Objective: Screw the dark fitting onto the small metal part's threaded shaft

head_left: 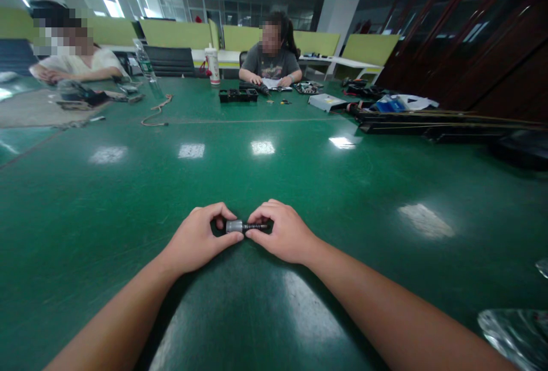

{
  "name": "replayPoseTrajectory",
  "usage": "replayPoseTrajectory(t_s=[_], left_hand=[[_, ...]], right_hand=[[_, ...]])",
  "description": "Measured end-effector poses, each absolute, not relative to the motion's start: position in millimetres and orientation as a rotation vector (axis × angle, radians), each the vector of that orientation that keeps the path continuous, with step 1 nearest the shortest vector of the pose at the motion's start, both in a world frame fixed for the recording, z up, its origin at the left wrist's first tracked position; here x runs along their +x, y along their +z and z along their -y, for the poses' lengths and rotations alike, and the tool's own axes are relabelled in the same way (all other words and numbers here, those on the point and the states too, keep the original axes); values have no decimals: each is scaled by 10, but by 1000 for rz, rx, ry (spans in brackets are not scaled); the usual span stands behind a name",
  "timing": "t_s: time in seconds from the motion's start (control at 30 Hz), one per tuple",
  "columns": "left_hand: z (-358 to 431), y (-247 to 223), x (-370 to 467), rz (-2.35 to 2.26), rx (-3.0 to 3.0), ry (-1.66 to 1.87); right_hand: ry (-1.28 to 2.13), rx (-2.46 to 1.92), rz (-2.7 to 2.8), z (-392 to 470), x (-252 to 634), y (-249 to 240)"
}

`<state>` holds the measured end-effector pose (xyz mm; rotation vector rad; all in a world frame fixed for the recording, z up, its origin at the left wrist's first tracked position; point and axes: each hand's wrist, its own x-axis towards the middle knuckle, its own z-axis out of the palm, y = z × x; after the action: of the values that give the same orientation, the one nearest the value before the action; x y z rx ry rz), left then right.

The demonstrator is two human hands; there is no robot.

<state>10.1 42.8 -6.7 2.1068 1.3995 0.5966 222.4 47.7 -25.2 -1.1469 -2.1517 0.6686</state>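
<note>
A small metal part lies crosswise between my hands, just over the green table [274, 177]. It has a silver cylinder [234, 226] at its left and a dark ridged shaft [256, 226] at its right; its exact kind is not clear. My left hand [194, 240] curves around the cylinder end, thumb in front and index finger behind. Thumb and fingers of my right hand [285, 233] pinch the shaft, whose tip reaches in toward the palm. Whether the part rests on the tabletop I cannot tell.
Across the table sit two people, one with papers [274, 83]. A black case [238, 95], a white tumbler [212, 65], a plastic bottle [145, 63] and a cord [157, 111] stand or lie far off. Long black rails [406, 121] are at right; clear plastic [514, 331] is near right.
</note>
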Motion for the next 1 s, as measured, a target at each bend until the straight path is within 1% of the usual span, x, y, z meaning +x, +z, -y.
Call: replayPoseTrajectory(t_s=[0.5, 0.83, 1.0], left_hand=[[-430, -51, 130, -1440, 2090, 567], [-422, -46, 149, -1498, 2024, 627], [-428, -65, 125, -1502, 2013, 629]], right_hand=[[585, -1186, 2133, -489, 2250, -248], [540, -1455, 1995, -544, 2284, -261], [552, -1414, 2007, -558, 2295, -274]])
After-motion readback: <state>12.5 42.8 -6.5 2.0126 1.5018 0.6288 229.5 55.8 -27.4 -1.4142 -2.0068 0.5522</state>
